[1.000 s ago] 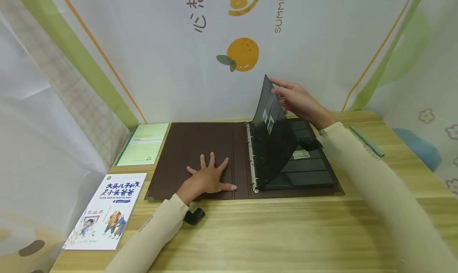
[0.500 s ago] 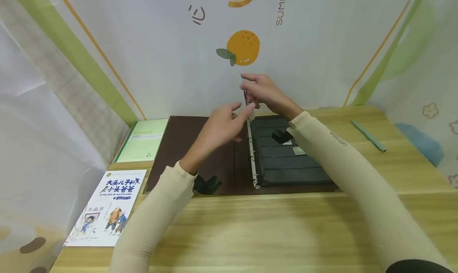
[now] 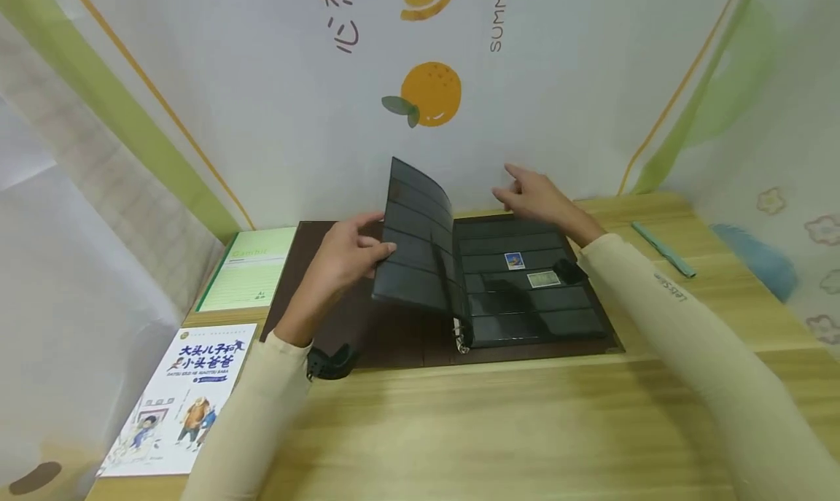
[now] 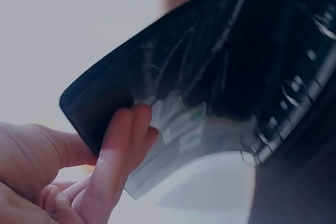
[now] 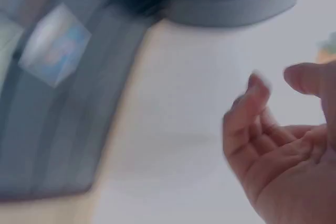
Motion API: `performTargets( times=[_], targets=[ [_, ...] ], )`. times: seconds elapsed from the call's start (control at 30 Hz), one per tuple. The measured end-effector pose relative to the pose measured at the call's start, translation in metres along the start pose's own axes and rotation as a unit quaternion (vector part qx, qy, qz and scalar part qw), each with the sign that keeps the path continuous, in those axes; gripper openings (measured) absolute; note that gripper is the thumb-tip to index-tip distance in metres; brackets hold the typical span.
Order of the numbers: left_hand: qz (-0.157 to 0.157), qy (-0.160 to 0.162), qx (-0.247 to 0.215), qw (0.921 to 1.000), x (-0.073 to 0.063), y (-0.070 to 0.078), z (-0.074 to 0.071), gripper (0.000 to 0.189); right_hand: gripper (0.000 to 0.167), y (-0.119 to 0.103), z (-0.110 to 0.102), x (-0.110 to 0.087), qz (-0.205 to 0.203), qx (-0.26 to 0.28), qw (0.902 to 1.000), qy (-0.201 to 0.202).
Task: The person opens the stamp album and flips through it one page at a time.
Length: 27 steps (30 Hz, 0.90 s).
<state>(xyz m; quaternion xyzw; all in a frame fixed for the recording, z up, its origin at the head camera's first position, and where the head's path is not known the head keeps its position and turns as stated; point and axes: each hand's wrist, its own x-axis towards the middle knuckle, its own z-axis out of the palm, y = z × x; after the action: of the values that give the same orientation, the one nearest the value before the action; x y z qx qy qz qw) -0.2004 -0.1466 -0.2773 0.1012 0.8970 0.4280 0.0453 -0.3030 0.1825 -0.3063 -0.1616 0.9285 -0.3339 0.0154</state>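
Observation:
A brown ring-binder stamp album (image 3: 394, 344) lies spread on the table. My left hand (image 3: 337, 260) pinches the outer edge of a black pocket page (image 3: 420, 249), which stands raised and curved over the left cover. In the left wrist view, fingers (image 4: 113, 150) lie on one face of this page, with the thumb behind it. On the right lies another black page (image 3: 531, 324), bearing a blue stamp (image 3: 515, 261) and a pale green stamp (image 3: 544, 278). Above its far edge my right hand (image 3: 541, 198) hangs in the air with loosely bent fingers, holding nothing.
A green notebook (image 3: 249, 271) and a white picture-covered book (image 3: 177, 406) lie left of the album. To the right is a thin green stick-like item (image 3: 663, 249). A printed curtain (image 3: 328, 136) hangs behind the table.
The raised page has swung from right to left, passing from my right hand to my left. My right hand has let go and moved back right. The blue stamp on the right page now shows fully.

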Motion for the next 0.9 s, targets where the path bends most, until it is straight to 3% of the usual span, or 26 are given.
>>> performTargets(
  times=[0.07,0.17,0.33,0.53,0.73,0.9],
  targets=[
    [-0.015,0.0,-0.012,0.9998,-0.006,-0.015,-0.005,0.064,0.077,0.027,0.005,-0.01,-0.006,-0.081,0.9964,-0.024],
    [-0.028,0.0,-0.016,0.9995,-0.012,-0.034,-0.008,0.065,0.081,0.063,0.014,-0.028,-0.009,-0.158,0.985,-0.069],
    [-0.038,0.008,-0.029,0.9988,-0.016,-0.05,-0.011,0.065,0.084,0.102,0.02,-0.048,0.003,-0.174,0.9786,-0.109],
    [-0.05,0.009,-0.037,0.998,-0.015,-0.055,-0.015,0.063,0.083,0.112,0.023,-0.052,0.018,-0.172,0.9805,-0.093],
    [-0.073,-0.011,-0.032,0.9967,-0.017,-0.065,-0.019,0.064,0.082,0.11,0.024,-0.054,0.034,-0.193,0.9769,-0.086],
    [-0.082,-0.009,-0.035,0.996,-0.019,-0.071,-0.023,0.063,0.084,0.106,0.025,-0.051,0.047,-0.185,0.9771,-0.094]
  ],
)
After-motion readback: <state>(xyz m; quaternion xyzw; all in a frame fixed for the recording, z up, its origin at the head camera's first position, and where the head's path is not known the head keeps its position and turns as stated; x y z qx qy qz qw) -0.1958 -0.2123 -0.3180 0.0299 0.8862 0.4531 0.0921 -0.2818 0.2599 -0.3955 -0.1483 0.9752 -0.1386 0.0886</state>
